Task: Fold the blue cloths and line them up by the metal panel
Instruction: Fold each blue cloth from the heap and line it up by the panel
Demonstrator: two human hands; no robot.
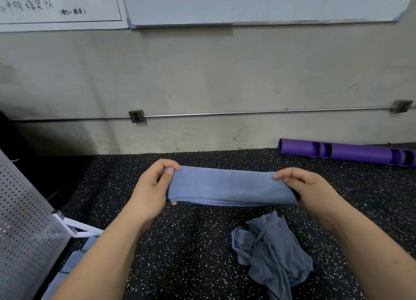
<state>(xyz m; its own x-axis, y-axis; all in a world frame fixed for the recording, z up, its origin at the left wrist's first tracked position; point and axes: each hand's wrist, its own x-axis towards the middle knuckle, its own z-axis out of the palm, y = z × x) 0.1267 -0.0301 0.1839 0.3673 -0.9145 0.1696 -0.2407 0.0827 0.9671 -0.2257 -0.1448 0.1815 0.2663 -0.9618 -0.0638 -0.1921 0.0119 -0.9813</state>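
A long folded band of blue terry cloth (231,187) hangs stretched flat above the black speckled rubber floor (191,254), held at both ends. The left hand (153,187) pinches its nine o'clock end between thumb and curled fingers; the right hand (301,187) grips the three o'clock end likewise. At five o'clock from it a crumpled grey-blue cloth (270,250) lies on the floor. At eight o'clock stands the perforated grey metal panel (24,227), with folded blue cloths (74,257) just beside its foot.
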